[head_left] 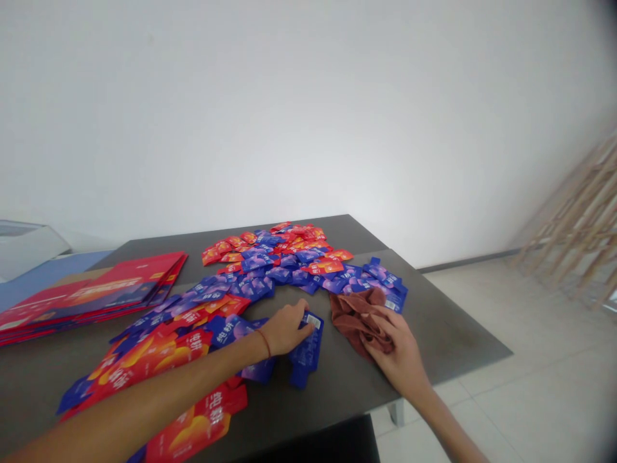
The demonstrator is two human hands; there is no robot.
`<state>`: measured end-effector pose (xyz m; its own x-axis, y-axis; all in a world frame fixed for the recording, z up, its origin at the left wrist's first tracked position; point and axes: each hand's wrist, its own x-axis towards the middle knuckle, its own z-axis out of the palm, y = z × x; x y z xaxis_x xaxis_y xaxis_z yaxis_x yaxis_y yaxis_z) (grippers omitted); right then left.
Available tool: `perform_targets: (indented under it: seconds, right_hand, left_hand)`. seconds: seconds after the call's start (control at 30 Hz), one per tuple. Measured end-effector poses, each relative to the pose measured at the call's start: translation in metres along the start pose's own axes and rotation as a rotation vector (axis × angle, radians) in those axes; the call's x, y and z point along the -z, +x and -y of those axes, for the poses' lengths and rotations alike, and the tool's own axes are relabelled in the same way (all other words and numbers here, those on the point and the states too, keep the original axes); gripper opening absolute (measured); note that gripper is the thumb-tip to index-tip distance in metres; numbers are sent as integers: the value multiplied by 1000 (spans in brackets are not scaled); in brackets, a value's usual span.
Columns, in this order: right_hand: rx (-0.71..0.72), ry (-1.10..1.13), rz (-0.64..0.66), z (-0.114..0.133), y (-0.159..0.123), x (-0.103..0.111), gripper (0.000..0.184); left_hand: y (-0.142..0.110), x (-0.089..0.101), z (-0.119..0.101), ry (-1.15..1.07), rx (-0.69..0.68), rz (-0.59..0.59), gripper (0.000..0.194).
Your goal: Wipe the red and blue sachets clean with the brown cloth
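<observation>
Beside the brown cloth (354, 321): your left hand (286, 328) rests on a blue die-cut packet (306, 357), fingers pressed together; whether they pinch it, you cannot tell.
On the cloth: your right hand (398, 360), spread.
Behind the cloth: heaped red and blue sachets (274, 263) on the desk (434, 321).
Far left of the cloth: a stack of flat red packaging sheets (91, 296).

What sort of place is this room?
Probably a simple packing room or small workroom, though I can't be sure: a dark table is heaped with red and blue printed packets, a stack of flat red printed packaging lies beside them, and the room has a plain white wall and tiled floor.
</observation>
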<state>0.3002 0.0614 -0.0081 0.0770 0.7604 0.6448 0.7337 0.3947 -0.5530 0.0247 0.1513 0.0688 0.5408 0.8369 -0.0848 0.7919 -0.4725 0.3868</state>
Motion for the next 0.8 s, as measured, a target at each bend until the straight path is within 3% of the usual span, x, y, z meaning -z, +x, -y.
perform_targets:
  seconds: [0.23, 0.33, 0.47, 0.57, 0.63, 0.8]
  right_hand:
    - [-18, -14, 12, 1, 0, 2, 34]
    - [-18, -17, 9, 4, 1, 3, 32]
    - [-14, -27, 23, 4, 1, 6, 31]
    - [-15, -54, 31, 3, 0, 8, 34]
    - [-15, -73, 38, 3, 0, 10, 33]
    - [-24, -104, 58, 7, 3, 13, 31]
  left_hand:
    - [-10, 26, -4, 311, -38, 43, 24]
    - [-31, 27, -18, 358, -118, 53, 21]
    - [-86, -3, -43, 432, -409, 98, 32]
    - [-117, -37, -48, 456, -585, 12, 38]
    - [-125, -57, -41, 420, -593, -23, 42]
    - [-121, -88, -17, 236, -432, -54, 51]
